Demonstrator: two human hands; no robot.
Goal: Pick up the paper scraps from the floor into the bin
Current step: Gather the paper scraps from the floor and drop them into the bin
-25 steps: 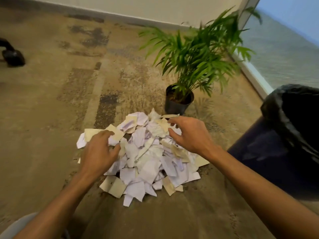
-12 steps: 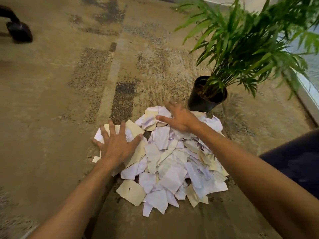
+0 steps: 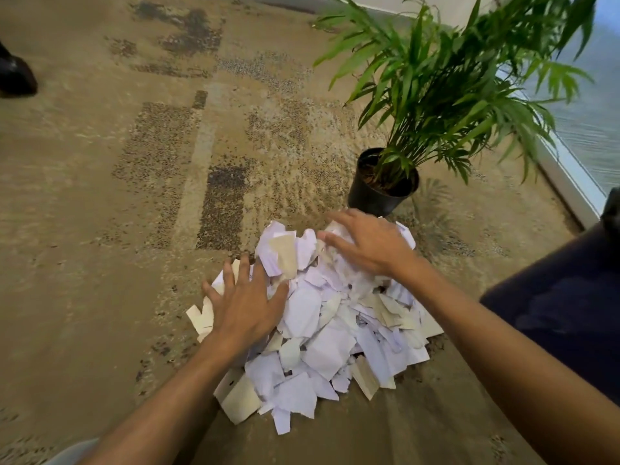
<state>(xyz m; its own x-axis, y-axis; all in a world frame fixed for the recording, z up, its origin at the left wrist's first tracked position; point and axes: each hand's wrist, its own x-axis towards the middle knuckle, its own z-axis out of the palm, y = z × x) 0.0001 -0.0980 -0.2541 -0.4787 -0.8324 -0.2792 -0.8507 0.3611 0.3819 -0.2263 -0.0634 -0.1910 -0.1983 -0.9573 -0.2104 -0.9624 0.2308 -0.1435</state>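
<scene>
A heap of white and cream paper scraps (image 3: 322, 333) lies on the brown carpet in front of me. My left hand (image 3: 246, 305) rests flat on the heap's left side, fingers spread, holding nothing. My right hand (image 3: 367, 243) lies palm down on the far top of the heap, fingers apart and slightly blurred. Some scraps at the far edge stand bunched up between the two hands. Only a dark sliver of the bin (image 3: 612, 209) with its black liner shows at the right edge.
A potted palm in a black pot (image 3: 379, 189) stands just beyond the heap, its leaves hanging over the right side. A dark blue surface (image 3: 563, 303) fills the right. A window sill (image 3: 570, 176) runs along the far right. A black shoe (image 3: 15, 77) sits far left.
Both hands have pushed inward on the heap, which is now narrower and higher at the far edge. The view has shifted, and the bin has slid almost out of sight.
</scene>
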